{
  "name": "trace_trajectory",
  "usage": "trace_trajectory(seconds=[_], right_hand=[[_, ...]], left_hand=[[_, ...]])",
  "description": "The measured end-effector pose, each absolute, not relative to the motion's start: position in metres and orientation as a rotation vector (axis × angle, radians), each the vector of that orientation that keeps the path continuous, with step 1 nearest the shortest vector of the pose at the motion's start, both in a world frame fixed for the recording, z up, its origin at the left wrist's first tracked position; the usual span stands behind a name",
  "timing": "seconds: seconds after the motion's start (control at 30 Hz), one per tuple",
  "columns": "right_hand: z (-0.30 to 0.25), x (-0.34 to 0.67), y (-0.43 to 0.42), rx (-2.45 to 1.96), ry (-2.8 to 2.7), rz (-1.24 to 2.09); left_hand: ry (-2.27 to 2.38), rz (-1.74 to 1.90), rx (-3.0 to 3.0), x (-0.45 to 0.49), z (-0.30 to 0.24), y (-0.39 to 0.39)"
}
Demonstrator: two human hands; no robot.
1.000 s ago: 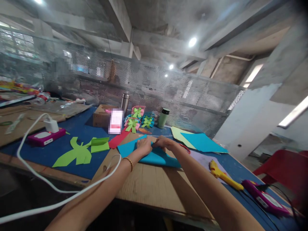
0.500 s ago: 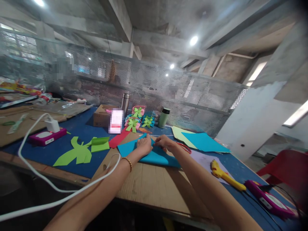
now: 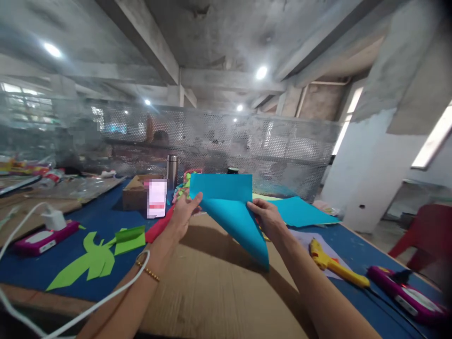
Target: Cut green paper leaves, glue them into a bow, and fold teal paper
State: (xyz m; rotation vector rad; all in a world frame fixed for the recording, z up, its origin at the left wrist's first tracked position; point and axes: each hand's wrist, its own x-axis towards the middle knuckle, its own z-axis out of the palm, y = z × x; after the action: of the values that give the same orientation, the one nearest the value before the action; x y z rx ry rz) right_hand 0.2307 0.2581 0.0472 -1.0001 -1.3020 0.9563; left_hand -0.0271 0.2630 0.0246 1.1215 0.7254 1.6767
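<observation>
A folded sheet of blue paper [image 3: 226,207] is held up in front of me, its lower corner hanging down to the right. My left hand [image 3: 185,212] pinches its left edge, thumb on the near side. On the right edge, my right hand [image 3: 264,214] grips the paper between thumb and fingers. Beneath lies a brown cardboard sheet [image 3: 212,282]. A strip of red paper [image 3: 160,226] sits beside my left hand. Green paper cut-outs [image 3: 95,259] lie farther left on the blue tabletop.
A yellow glue gun [image 3: 335,266] and a purple power strip [image 3: 406,292] lie at right; another purple strip [image 3: 47,238] with a white cable is at left. Behind stand a cardboard box [image 3: 134,193], a phone [image 3: 157,197] and a steel flask [image 3: 172,169]. More blue paper [image 3: 300,211] lies back right.
Both hands have lifted the blue paper off the cardboard and moved apart to its two side edges. The paper now stands upright with a corner hanging. My view has tilted up.
</observation>
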Motion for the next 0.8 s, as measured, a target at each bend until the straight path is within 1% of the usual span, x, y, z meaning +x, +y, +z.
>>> trace_trajectory(seconds=[0.07, 0.13, 0.23, 0.4, 0.8], right_hand=[[0.043, 0.231, 0.257, -0.966, -1.264, 0.997], [0.041, 0.231, 0.256, -0.941, -1.242, 1.035], [0.041, 0.229, 0.253, -0.919, -1.224, 1.076], [0.042, 0.229, 0.249, -0.892, -1.209, 1.109], [0.048, 0.237, 0.245, -0.897, -1.150, 1.147]], left_hand=[[0.536, 1.484, 1.087, -0.020, 0.023, 0.255], [0.452, 1.417, 1.061, -0.013, 0.022, 0.248], [0.465, 1.466, 0.973, -0.008, 0.022, 0.243], [0.613, 1.567, 0.911, -0.011, 0.023, 0.249], [0.764, 1.543, 1.095, -0.030, 0.030, 0.255]])
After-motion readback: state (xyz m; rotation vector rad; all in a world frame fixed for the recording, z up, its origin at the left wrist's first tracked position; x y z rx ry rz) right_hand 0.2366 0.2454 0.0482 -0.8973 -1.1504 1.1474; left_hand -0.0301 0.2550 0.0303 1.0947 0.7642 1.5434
